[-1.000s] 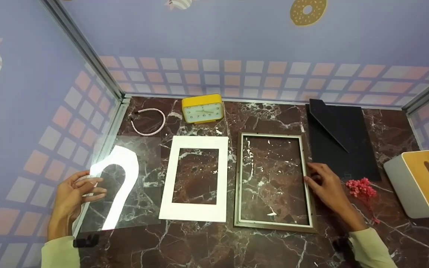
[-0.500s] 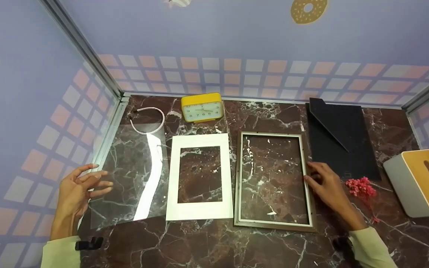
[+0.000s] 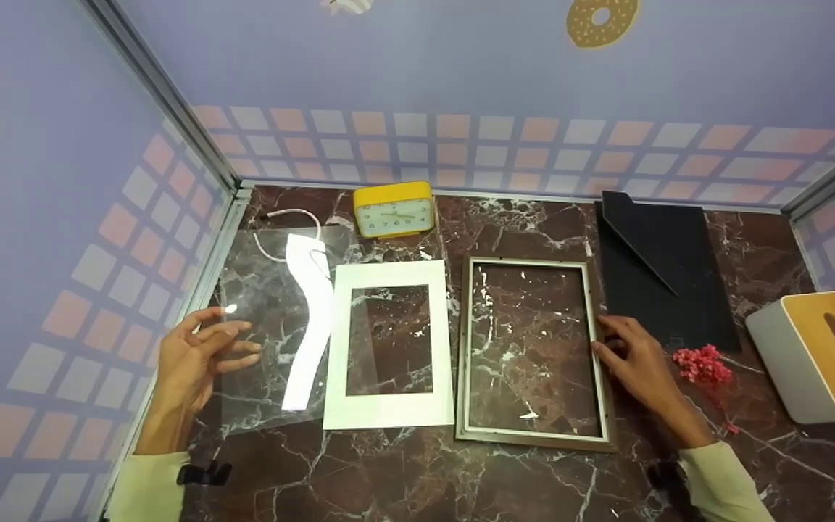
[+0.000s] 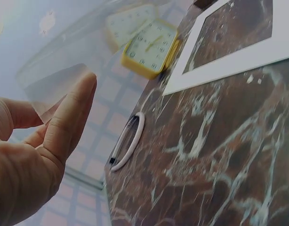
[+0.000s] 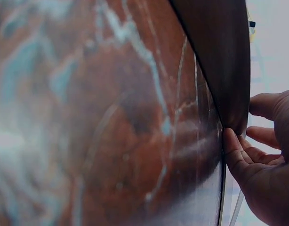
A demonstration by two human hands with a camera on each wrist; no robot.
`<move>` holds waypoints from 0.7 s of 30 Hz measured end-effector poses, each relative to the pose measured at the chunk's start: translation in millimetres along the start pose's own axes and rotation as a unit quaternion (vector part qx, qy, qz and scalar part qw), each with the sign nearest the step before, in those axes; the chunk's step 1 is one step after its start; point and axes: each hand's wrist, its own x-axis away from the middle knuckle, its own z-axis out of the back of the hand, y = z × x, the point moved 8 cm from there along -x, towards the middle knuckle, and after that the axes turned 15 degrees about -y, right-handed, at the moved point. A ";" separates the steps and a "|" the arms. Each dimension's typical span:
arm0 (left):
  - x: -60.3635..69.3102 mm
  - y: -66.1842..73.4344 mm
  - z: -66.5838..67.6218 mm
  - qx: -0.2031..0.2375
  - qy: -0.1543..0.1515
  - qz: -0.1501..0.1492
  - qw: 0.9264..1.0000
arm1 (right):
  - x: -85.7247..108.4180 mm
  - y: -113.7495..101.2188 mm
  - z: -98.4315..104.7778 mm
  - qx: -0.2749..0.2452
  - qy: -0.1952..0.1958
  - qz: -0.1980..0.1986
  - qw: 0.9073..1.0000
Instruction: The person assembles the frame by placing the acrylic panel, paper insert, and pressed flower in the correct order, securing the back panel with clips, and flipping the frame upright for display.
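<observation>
My left hand (image 3: pixel 196 355) pinches the left edge of a clear plastic sheet (image 3: pixel 265 399). The raised sheet catches a bright strip of light, and its right part overlaps the left border of a white picture mat (image 3: pixel 388 413). In the left wrist view the sheet (image 4: pixel 55 87) sits between thumb and fingers. Right of the mat lies a brown and silver picture frame (image 3: pixel 533 438); my right hand (image 3: pixel 635 362) holds its right side. The right wrist view shows thumb and fingers at the frame's edge (image 5: pixel 224 61). A black backing board (image 3: pixel 649 312) with its stand lies behind the right hand.
A white headband (image 3: pixel 294 212) lies at the back left, partly under the sheet in the head view. Beside it stands a yellow alarm clock (image 3: pixel 392 206). Pink dried flowers (image 3: pixel 704 365) and a tissue box (image 3: pixel 798 362) with a wooden lid are at the right.
My left hand has carried the clear sheet rightward, so it now overlaps the mat. The mat shifted slightly right earlier. My right hand and the frame stay put.
</observation>
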 end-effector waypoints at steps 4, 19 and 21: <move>-9.5 -11.7 -17.5 -0.017 -0.004 0.033 0.999 | 1.1 0.3 0.4 -0.001 -0.002 -0.003 1.000; -39.0 -47.7 -65.8 -0.009 -0.020 0.047 0.999 | 0.7 2.8 0.1 -0.002 0.003 -0.012 1.000; -41.6 -51.5 -71.0 -0.009 -0.020 0.046 0.999 | 0.6 2.5 0.1 0.001 0.003 -0.012 1.000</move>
